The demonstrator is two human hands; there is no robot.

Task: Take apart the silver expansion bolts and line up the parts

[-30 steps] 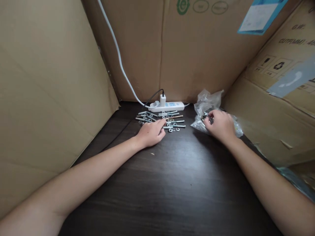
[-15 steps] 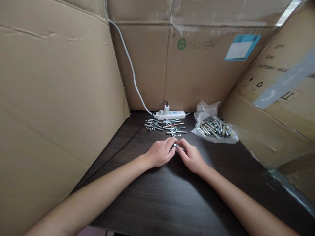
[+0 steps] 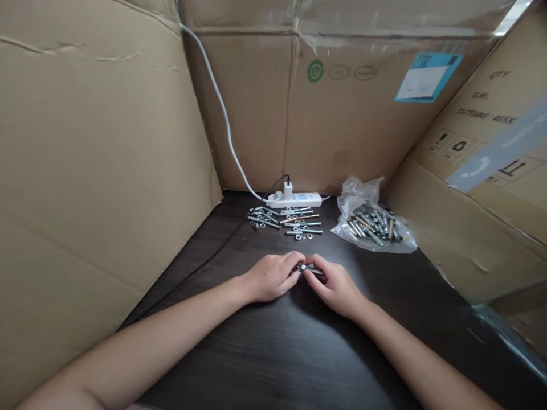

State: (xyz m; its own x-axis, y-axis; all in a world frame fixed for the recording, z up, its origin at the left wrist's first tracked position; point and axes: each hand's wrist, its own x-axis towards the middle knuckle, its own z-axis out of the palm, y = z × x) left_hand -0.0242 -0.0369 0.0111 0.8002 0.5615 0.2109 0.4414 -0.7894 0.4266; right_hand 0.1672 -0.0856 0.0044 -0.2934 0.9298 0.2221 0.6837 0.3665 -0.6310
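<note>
Between my hands, low over the dark tabletop, is a metal bolt [image 3: 315, 271] lying roughly crosswise. My right hand [image 3: 337, 285] is closed around its shank, thumb and fingers pinching it. At the bolt's left end a shiny hex piece [image 3: 303, 266] shows; I cannot tell whether it is a nut or the head. The fingertips of my left hand [image 3: 270, 277] are pinched on that end and partly hide it. Just beyond my hands lie several loose bolts [image 3: 303, 224] in rows, with washers [image 3: 298, 237] among them.
A clear plastic bag [image 3: 404, 242] full of bolts sits at the back right. Behind the loose bolts is a white power strip [image 3: 314, 199] with a plugged-in adapter. A black cable [image 3: 205, 262] crosses the left side. Cardboard walls [image 3: 252, 114] stand around the table [image 3: 265, 353].
Both hands appear slightly lower in view with the bolt between them, and the view itself has shifted a little. My grip looks much the same.
</note>
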